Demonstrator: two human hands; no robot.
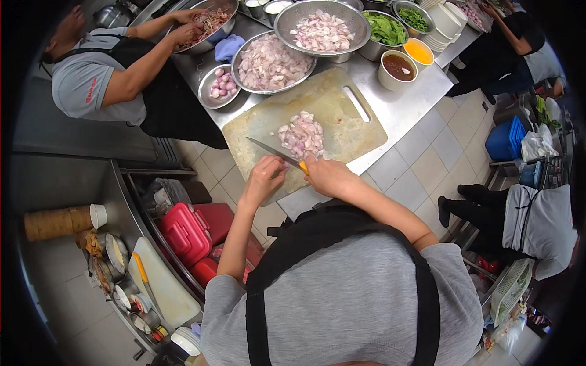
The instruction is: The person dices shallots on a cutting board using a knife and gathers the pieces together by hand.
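On the worn plastic cutting board lies a heap of cut shallots. My right hand grips the orange handle of a kitchen knife, its blade pointing to the upper left across the near side of the heap. Just left of the blade, my left hand pinches a small shallot piece at the board's near part; the fingers partly hide it. Beyond the board are a steel bowl of cut shallots, a steel colander of shallot pieces and a small bowl of whole peeled shallots.
A co-worker at the left handles food in a large bowl. A blue cloth, a tub of brown sauce, a tub of orange liquid and pots of greens border the board. Another person stands at the right.
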